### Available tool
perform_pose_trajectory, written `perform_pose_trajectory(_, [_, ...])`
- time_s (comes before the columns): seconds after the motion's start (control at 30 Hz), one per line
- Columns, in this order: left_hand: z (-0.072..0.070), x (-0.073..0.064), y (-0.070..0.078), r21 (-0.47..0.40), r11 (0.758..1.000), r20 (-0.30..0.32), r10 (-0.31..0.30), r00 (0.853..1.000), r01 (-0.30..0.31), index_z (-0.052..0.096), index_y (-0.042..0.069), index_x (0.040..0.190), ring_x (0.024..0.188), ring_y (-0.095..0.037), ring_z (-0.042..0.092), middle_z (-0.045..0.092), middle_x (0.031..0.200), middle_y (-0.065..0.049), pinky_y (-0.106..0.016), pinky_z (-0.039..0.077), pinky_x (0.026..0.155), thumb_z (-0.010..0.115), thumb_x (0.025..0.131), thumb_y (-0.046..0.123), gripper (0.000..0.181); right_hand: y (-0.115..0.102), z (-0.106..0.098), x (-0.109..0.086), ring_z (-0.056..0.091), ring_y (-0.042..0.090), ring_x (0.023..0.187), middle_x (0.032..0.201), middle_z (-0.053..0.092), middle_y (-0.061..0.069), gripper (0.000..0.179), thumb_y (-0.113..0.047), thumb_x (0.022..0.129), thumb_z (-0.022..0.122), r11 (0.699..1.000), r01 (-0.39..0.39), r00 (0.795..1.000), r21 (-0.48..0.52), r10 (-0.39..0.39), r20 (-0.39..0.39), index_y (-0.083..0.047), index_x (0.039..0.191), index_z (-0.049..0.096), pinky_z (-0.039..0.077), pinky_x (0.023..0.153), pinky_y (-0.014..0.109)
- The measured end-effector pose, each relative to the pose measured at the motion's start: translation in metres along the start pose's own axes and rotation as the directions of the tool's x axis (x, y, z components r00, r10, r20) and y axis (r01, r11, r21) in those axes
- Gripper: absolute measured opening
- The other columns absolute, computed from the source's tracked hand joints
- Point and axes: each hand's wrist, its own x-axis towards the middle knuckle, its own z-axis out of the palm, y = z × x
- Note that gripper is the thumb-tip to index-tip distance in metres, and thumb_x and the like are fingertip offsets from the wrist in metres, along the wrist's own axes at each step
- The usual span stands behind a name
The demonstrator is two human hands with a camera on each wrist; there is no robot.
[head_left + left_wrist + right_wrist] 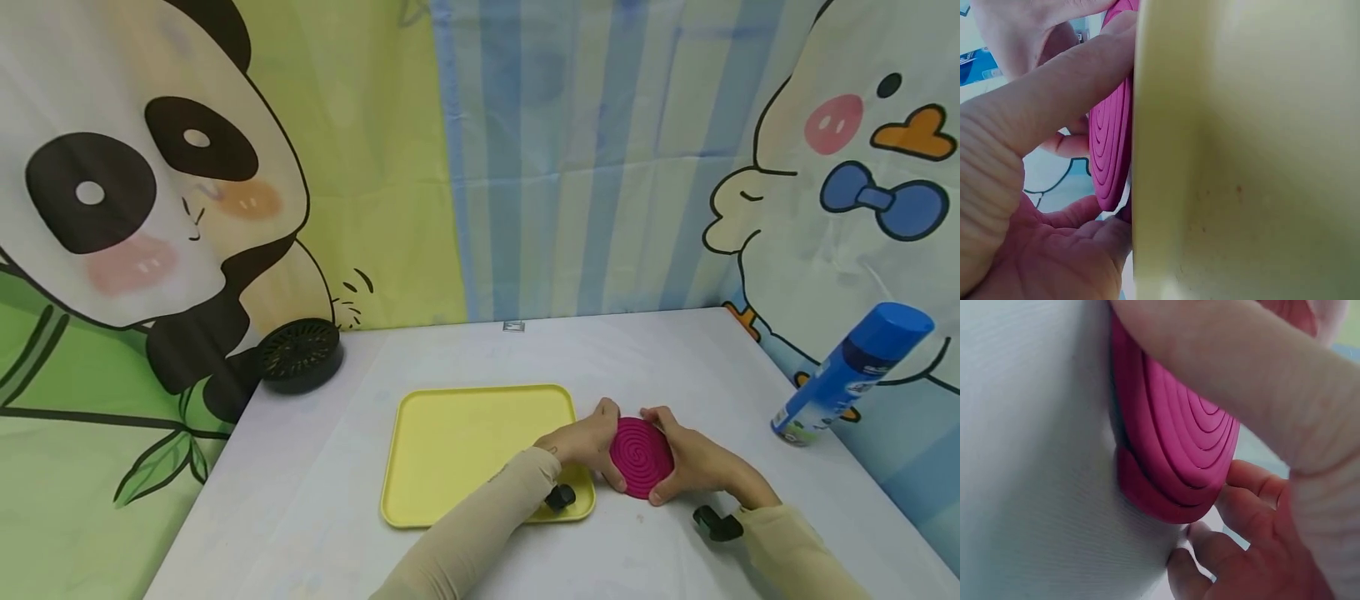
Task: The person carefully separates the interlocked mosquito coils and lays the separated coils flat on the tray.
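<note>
Clock dial centred on the pink disc, 12 being the side away from the person at the table.

Disc (642, 458): round, a spiral groove winding over its upper face, on the right half of the white table (450, 354). From here I can't tell whether all of its underside meets the surface.

Left hand (587, 442) at 9 o'clock, clamped on the disc's rim: thumb about 7 to 8, forefinger near 11, the span between them bent round the edge.

Right hand (697, 458) at 3 o'clock, clamped likewise: thumb near 5, forefinger between 12 and 1. Its other fingers (1250, 515) curl low by the rim, close to the tabletop. The two hands face each other with the disc between, its middle uncovered.

Yellow tray (480, 458) at 9 o'clock, shallow, rounded corners, just beside the disc. The left sleeve (480, 521), pale beige, crosses its near right corner. A black block (561, 497) at the left wrist, another at the right.

Blue can (851, 375) upright between 2 and 3 o'clock, by the table's right edge, well apart from the hands. Black dish (300, 356), round and slotted on top, at 10 o'clock, at the far left corner. Hanging behind: printed cloth (570, 167), striped at 12, a panda toward 10.
</note>
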Motion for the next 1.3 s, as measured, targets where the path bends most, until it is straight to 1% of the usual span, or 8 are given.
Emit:
perform_pose_trajectory(0.13, [-0.002, 0.001, -0.004, -0.047, 0.999, -0.009, 0.011, 1.0, -0.012, 0.036, 0.007, 0.128, 0.098, 0.0, 0.053, 0.044, 0.111, 0.002, -0.009, 0.045, 0.091, 0.095, 0.07, 0.032, 0.086, -0.003, 0.0, -0.001, 0.056, 0.037, 0.123, 0.14, 0.052, 0.023, 0.117, -0.041, 0.059, 0.098, 1.0, -0.012, 1.0, 0.0, 0.012, -0.006, 0.0, 0.142, 0.028, 0.054, 0.098, 0.054])
perform_pose_trajectory(0.33, [-0.004, 0.003, -0.009, -0.049, 0.998, -0.024, 0.039, 0.999, -0.04, 0.042, 0.009, 0.124, 0.092, 0.0, 0.053, 0.048, 0.107, 0.004, -0.009, 0.046, 0.086, 0.095, 0.07, 0.03, 0.078, -0.005, 0.002, -0.005, 0.058, 0.035, 0.12, 0.136, 0.055, 0.021, 0.115, -0.041, 0.058, 0.099, 1.0, -0.015, 0.999, -0.014, 0.015, -0.044, -0.002, 0.142, 0.031, 0.055, 0.097, 0.055])
perform_pose_trajectory(0.6, [-0.012, -0.001, -0.009, -0.044, 0.995, -0.051, 0.091, 0.995, -0.093, 0.046, 0.008, 0.127, 0.094, -0.002, 0.055, 0.056, 0.108, 0.004, -0.011, 0.047, 0.085, 0.093, 0.074, 0.024, 0.073, -0.011, 0.006, -0.01, 0.057, 0.04, 0.123, 0.14, 0.055, 0.023, 0.121, -0.04, 0.058, 0.099, 0.997, 0.015, 0.993, -0.078, -0.024, -0.112, -0.001, 0.152, 0.033, 0.056, 0.094, 0.056])
perform_pose_trajectory(0.83, [-0.015, -0.003, -0.009, -0.067, 0.99, -0.067, 0.118, 0.991, -0.122, 0.047, 0.008, 0.131, 0.097, -0.002, 0.056, 0.06, 0.112, 0.003, -0.011, 0.047, 0.086, 0.089, 0.079, 0.023, 0.068, -0.012, 0.007, -0.017, 0.058, 0.038, 0.117, 0.133, 0.058, 0.023, 0.118, -0.035, 0.058, 0.1, 0.995, -0.003, 0.986, -0.101, -0.013, -0.164, -0.004, 0.153, 0.036, 0.058, 0.089, 0.057])
perform_pose_trajectory(0.93, [-0.016, -0.005, -0.009, -0.082, 0.99, -0.073, 0.104, 0.992, -0.11, 0.048, 0.01, 0.134, 0.101, -0.002, 0.058, 0.063, 0.117, 0.002, -0.012, 0.047, 0.088, 0.086, 0.083, 0.022, 0.065, -0.01, 0.007, -0.019, 0.058, 0.04, 0.118, 0.135, 0.057, 0.023, 0.115, -0.032, 0.061, 0.098, 0.996, -0.01, 0.984, -0.088, -0.006, -0.177, -0.007, 0.154, 0.036, 0.058, 0.089, 0.056])
perform_pose_trajectory(1.1, [-0.016, -0.008, -0.007, -0.075, 0.991, -0.086, 0.103, 0.991, -0.109, 0.049, 0.013, 0.141, 0.11, -0.002, 0.059, 0.065, 0.128, 0.002, -0.012, 0.047, 0.094, 0.078, 0.09, 0.019, 0.059, -0.007, 0.009, -0.022, 0.062, 0.038, 0.113, 0.139, 0.055, 0.025, 0.102, -0.021, 0.07, 0.094, 0.999, -0.026, 0.974, -0.034, 0.018, -0.225, -0.011, 0.154, 0.037, 0.062, 0.081, 0.045])
perform_pose_trajectory(1.2, [-0.016, -0.009, -0.008, -0.085, 0.989, -0.097, 0.112, 0.989, -0.12, 0.05, 0.014, 0.142, 0.111, -0.001, 0.059, 0.065, 0.129, 0.003, -0.012, 0.047, 0.093, 0.075, 0.092, 0.016, 0.056, -0.006, 0.01, -0.023, 0.065, 0.031, 0.104, 0.131, 0.06, 0.024, 0.095, -0.017, 0.074, 0.091, 0.999, -0.047, 0.967, -0.017, 0.041, -0.252, -0.014, 0.154, 0.038, 0.063, 0.077, 0.04])
perform_pose_trajectory(1.3, [-0.015, -0.009, -0.01, -0.136, 0.983, -0.122, 0.105, 0.987, -0.122, 0.053, 0.016, 0.141, 0.106, 0.001, 0.06, 0.067, 0.125, 0.004, -0.011, 0.049, 0.089, 0.074, 0.093, 0.013, 0.053, -0.004, 0.01, -0.024, 0.068, 0.029, 0.098, 0.12, 0.066, 0.021, 0.086, -0.013, 0.079, 0.087, 0.997, -0.073, 0.955, 0.012, 0.073, -0.288, -0.016, 0.152, 0.041, 0.063, 0.077, 0.038])
